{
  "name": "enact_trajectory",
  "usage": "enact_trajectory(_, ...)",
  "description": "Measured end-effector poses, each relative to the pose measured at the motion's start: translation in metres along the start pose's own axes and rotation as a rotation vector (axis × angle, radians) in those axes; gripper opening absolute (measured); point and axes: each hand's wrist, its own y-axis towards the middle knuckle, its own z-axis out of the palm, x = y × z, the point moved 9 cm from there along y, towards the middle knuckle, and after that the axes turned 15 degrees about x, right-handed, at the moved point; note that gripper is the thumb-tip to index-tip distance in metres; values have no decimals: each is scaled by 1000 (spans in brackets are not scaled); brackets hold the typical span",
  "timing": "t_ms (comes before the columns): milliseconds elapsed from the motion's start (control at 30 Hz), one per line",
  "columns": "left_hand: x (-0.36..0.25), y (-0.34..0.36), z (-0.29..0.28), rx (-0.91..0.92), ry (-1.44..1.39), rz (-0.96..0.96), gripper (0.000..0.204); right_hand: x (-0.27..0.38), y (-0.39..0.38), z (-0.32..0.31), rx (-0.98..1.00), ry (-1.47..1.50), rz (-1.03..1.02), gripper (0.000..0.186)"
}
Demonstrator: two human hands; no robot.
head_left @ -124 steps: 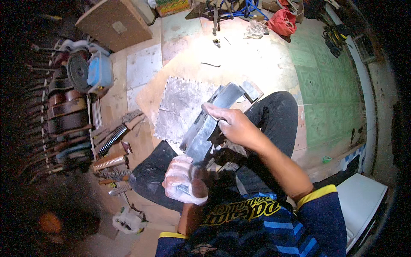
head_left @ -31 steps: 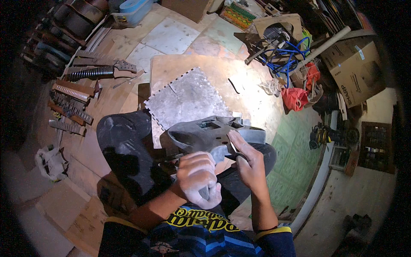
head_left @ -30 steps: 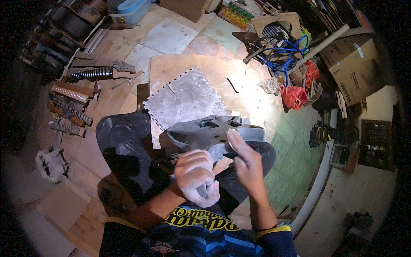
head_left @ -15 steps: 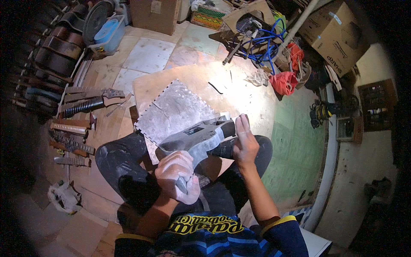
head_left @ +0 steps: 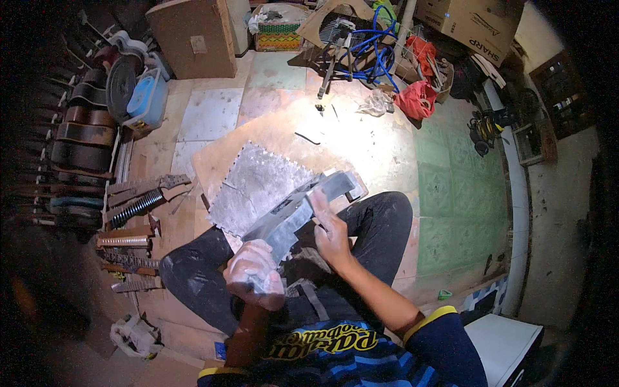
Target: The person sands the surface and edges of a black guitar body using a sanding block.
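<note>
A dusty grey guitar body (head_left: 277, 235) is held tilted over my crossed legs (head_left: 380, 232). My left hand (head_left: 255, 274), whitened with dust, is wrapped round its near end, fingers curled. My right hand (head_left: 330, 235) lies along the right-hand edge, long fingers together and thumb tucked; whatever is under them is hidden. A scuffed grey interlocking mat (head_left: 248, 177) lies beyond the body on a tan board (head_left: 213, 151).
Guitar necks (head_left: 132, 209) lie left, beside stacked guitar bodies (head_left: 84, 155) and a blue tub (head_left: 145, 100). Ahead stand a wooden panel (head_left: 190, 42), tangled blue hose (head_left: 380, 55), red bags (head_left: 412, 100) and a cardboard box (head_left: 474, 22). A white cabinet (head_left: 500, 342) is at lower right.
Since half a second ago my right hand has moved left along the body's edge, and the body is more steeply angled. My left hand keeps its grip. The whole view has turned.
</note>
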Motion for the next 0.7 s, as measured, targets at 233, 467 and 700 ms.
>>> enact_trajectory(233,-6,-12,-7,-26,6,-22,33,1,30,-46,179,281,-24,64)
enact_trajectory(467,-7,-14,1,-4,14,-16,35,15,5,10,339,1095,472,75)
enact_trajectory(700,-6,-15,8,11,0,-6,38,67,7,-26,182,72,50,68)
